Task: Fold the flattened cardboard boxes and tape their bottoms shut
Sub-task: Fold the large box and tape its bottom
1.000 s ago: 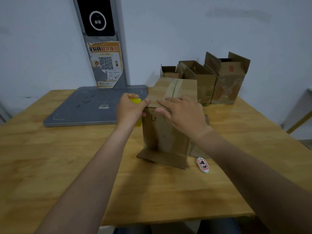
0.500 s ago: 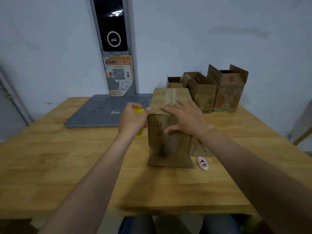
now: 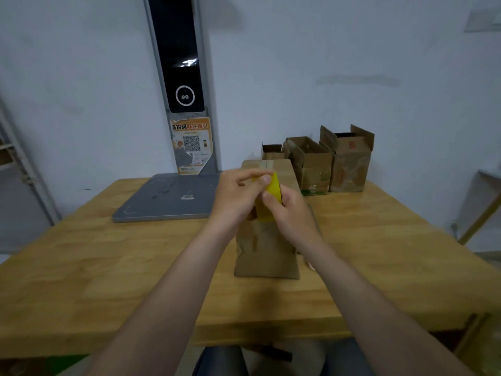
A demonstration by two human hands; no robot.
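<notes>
Since my right hand (image 3: 291, 215) has left the cardboard box (image 3: 267, 253), it and my left hand (image 3: 234, 198) both grip the yellow tape dispenser (image 3: 273, 187) above it. The box stands on the tabletop (image 3: 108, 267), taped end up; I judge this one sealed.

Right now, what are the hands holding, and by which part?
Both hold the yellow object: the left hand pinches its upper end, the right hand grips its lower part.

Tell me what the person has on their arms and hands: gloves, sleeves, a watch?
Nothing visible. The left hand and right hand are ungloved. The left forearm and right forearm are bare down to the frame's edge: no sleeve, watch or wristband. Blur could hide a thin ring.
</notes>
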